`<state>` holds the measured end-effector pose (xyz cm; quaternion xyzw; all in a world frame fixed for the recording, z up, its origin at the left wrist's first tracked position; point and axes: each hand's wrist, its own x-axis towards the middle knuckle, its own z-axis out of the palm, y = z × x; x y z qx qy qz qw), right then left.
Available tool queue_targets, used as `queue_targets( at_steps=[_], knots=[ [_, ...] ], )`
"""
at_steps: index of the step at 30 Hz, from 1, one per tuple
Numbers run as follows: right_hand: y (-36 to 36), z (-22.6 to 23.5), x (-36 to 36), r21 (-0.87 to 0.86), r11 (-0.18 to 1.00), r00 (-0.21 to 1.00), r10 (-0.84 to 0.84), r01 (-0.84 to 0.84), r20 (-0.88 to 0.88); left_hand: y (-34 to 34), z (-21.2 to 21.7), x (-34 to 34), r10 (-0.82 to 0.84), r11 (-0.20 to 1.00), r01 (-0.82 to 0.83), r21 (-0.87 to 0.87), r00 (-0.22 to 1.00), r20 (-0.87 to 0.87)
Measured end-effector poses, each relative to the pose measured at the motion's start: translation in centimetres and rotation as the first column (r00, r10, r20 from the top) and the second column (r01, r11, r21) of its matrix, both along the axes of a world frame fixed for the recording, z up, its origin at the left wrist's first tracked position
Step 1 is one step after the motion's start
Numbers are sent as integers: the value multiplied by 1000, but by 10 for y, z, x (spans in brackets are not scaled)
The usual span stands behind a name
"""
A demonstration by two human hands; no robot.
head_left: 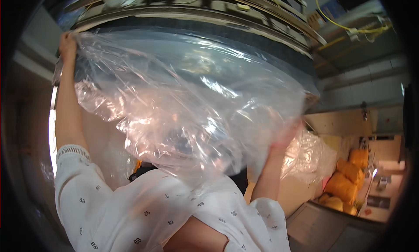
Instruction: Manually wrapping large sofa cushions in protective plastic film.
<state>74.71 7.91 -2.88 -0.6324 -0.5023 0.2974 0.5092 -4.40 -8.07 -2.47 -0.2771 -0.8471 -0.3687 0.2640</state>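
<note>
A large sheet of clear plastic film (187, 94) spreads across the front of me, wrinkled and shiny, its loose near edge hanging toward my chest. The far part lies over a wide dark grey piece (174, 23), whose far edge shows as a dark band; its exact kind I cannot tell. At the far left, my left hand (67, 45) is closed on the film's corner, with that arm stretched out. Nearer on the right, my right hand (286, 136) is at the film's right side, partly behind it and blurred, so its fingers cannot be made out.
Beyond the dark piece run long rails of a frame (196, 3). A yellow cable (331, 19) hangs at the upper right. More crumpled clear plastic (307, 156) lies on the right, with orange-yellow bundles (347, 180) past it. A grey surface (327, 228) stands at lower right.
</note>
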Motion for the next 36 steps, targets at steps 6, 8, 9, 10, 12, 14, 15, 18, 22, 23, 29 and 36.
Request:
queue_targets(
  at_steps=[6,8,9,10,12,14,15,18,22,23,29,36],
  knots=[
    [-99,-53,-4,-52,744,683,581,-666,-443,6,-20,-51,-46,996,38,-83,994,-95],
    [-52,-45,43,211,862,453,433,-460,-780,11,-20,-45,-73,992,64,-111,994,-83],
    [-65,-40,106,304,899,268,392,-316,-880,9,-20,-40,-58,989,48,-142,996,-67],
    [-36,-30,148,363,920,62,375,-147,-925,10,-23,-35,-94,986,84,-142,994,-63],
    [-31,-1,133,431,902,-278,404,-38,-871,8,-23,-34,-139,981,127,-143,988,-74],
    [-21,31,101,280,960,-161,279,16,-947,12,-24,-36,-128,980,111,-165,987,-99],
    [-21,22,101,77,983,54,69,164,-996,14,-25,-40,-143,976,124,-180,985,-98],
    [-39,-3,109,-114,992,262,-126,60,-957,-4,-23,-63,-9,979,-5,-203,997,-71],
    [-57,14,92,58,994,864,105,-87,-493,-7,-13,-70,-11,968,-29,-249,988,-155],
    [-59,29,80,85,988,926,152,-130,-345,-4,-12,-63,-25,968,-15,-249,987,-156],
    [-85,58,-16,115,724,679,564,-681,471,-11,5,-51,45,957,-92,-274,984,-172],
    [-89,8,-6,148,884,782,300,-443,546,-14,-6,-64,-65,966,20,-258,984,-167]
  ],
)
